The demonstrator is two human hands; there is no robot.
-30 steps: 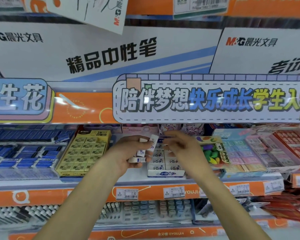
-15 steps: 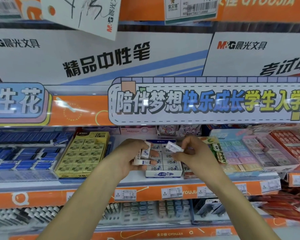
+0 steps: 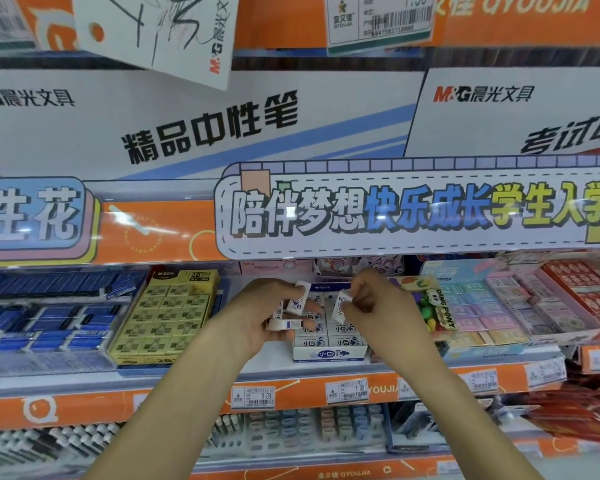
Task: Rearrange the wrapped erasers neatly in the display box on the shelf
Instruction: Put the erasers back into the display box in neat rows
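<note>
erasers (image 3: 340, 307): white, blue print
display box (image 3: 329, 353): white, blue logo
2B box (image 3: 167, 317): yellow, rabbit pattern
shelf edge (image 3: 118, 400): orange
left packs (image 3: 49, 317): dark blue

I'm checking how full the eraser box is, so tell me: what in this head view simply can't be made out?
- Back rows of the white display box: covered by the left hand and right hand.
- How many erasers the left hand holds: they overlap, fingers cover some.
- Lettering on the eraser in the right hand: blurred, too small.
- Barcodes on the price tags: too small.
</note>
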